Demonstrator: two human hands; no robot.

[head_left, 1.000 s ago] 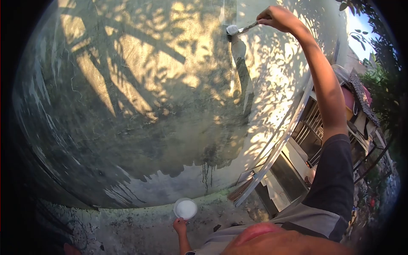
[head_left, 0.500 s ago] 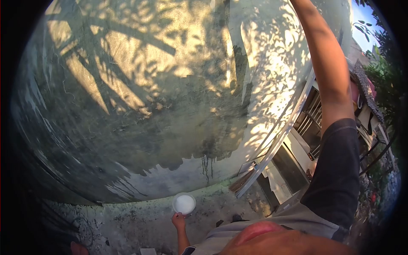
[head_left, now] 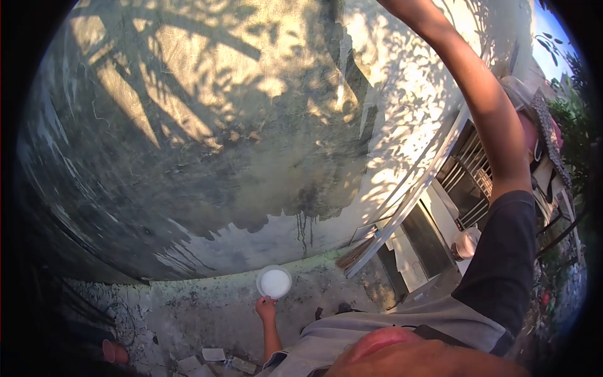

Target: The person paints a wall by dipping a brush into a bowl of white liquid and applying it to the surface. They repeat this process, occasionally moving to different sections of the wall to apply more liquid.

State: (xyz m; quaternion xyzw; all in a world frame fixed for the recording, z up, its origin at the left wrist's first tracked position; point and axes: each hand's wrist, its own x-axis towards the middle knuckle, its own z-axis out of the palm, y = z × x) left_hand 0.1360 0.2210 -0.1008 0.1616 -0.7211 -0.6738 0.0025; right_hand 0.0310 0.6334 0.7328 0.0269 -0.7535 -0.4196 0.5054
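At the bottom middle, my left hand (head_left: pixel 266 306) is closed on the near rim of a round white bowl (head_left: pixel 275 283) with white contents. The bowl is held above the concrete floor, close to the foot of the wall. My right arm (head_left: pixel 474 78) reaches up across the wall (head_left: pixel 282 182), and its hand is cut off by the top edge, so whatever it holds is hidden. A dark, wet-looking patch (head_left: pixel 251 201) with a jagged lower edge and drips covers much of the wall. Leaf shadows and sunlight fall on its upper part.
To the right, a long pale plank (head_left: pixel 408 204) leans beside a bundle of thin sticks (head_left: pixel 358 254), near boards and a metal rack (head_left: pixel 465 166). A pinkish cup (head_left: pixel 115 352) and loose blocks (head_left: pixel 213 354) lie on the floor at lower left.
My right arm has swung left, its forearm now slanting further across the wall. The dark patch reaches higher near its upper right edge. My left hand still holds the bowl, slightly higher in view.
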